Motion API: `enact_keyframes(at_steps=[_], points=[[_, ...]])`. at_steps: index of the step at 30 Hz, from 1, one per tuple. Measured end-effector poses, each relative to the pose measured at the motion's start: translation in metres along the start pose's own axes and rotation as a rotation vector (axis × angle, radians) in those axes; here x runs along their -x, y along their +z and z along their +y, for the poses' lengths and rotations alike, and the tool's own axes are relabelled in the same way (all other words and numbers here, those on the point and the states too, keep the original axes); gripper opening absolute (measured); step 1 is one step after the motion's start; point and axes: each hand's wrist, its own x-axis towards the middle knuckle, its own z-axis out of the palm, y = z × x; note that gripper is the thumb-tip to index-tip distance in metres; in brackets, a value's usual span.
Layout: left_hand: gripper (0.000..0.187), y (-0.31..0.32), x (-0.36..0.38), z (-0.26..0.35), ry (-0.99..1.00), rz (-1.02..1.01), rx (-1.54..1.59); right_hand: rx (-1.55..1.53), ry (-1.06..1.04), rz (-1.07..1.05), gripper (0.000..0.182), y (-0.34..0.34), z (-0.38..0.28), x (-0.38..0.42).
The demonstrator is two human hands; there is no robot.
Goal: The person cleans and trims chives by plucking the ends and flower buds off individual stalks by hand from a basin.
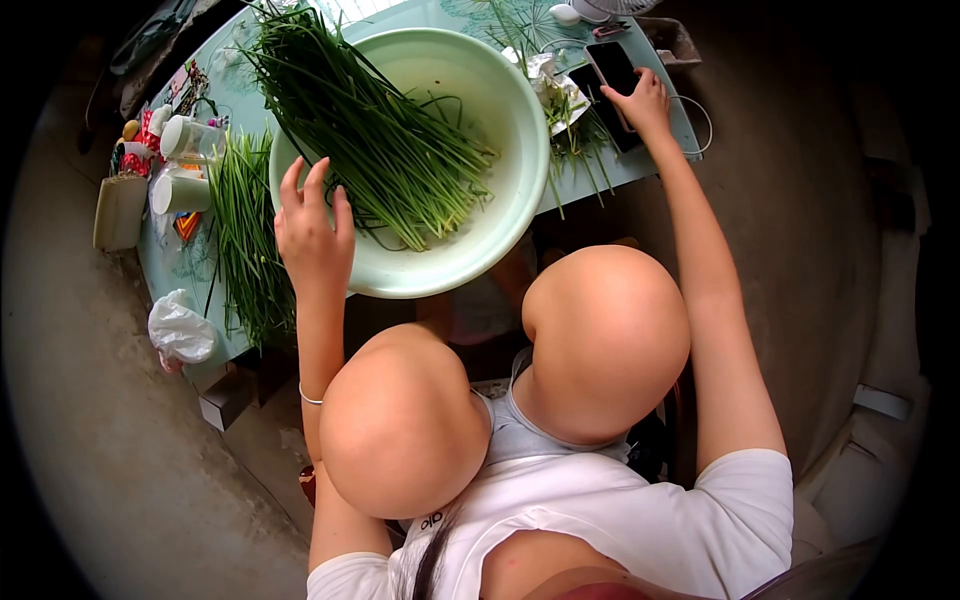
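A large pale green basin [520,170] stands on the table, with a thick bunch of long green stalks [360,130] lying across its left side and over its rim. My left hand [314,222] is at the basin's left edge, fingers apart and holding nothing, close to the stalks. More green stalks [250,230] lie on the table left of the basin. At the right, my right hand [642,103] rests on the edge of a phone [612,68] with a dark screen, fingers spread. A second dark device [590,85] lies beside and partly under that phone.
Plastic cups [180,192] and small packets sit on the table's left part, with a white plastic bag [182,328] at the near left corner. Crumpled white paper [560,92], loose stalks and a white cable [708,120] are near the phones. My knees are below the basin.
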Motion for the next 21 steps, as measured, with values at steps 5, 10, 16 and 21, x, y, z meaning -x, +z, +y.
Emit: enact_keyframes(at_steps=[5, 10, 16, 21], points=[[0.032, 0.005, 0.006, 0.011, -0.032, -0.058, 0.106, 0.004, 0.017, -0.004, 0.079, 0.004, -0.005, 0.004], [0.031, 0.010, 0.011, 0.009, -0.067, -0.071, 0.183, -0.013, 0.045, -0.016, 0.081, 0.005, -0.004, 0.003], [0.029, 0.012, 0.019, 0.008, -0.126, -0.124, 0.245, -0.029, 0.043, -0.043, 0.083, 0.011, 0.001, -0.003], [0.022, 0.015, 0.020, 0.010, -0.143, -0.059, 0.294, -0.104, -0.003, -0.045, 0.086, 0.020, 0.010, -0.005]])
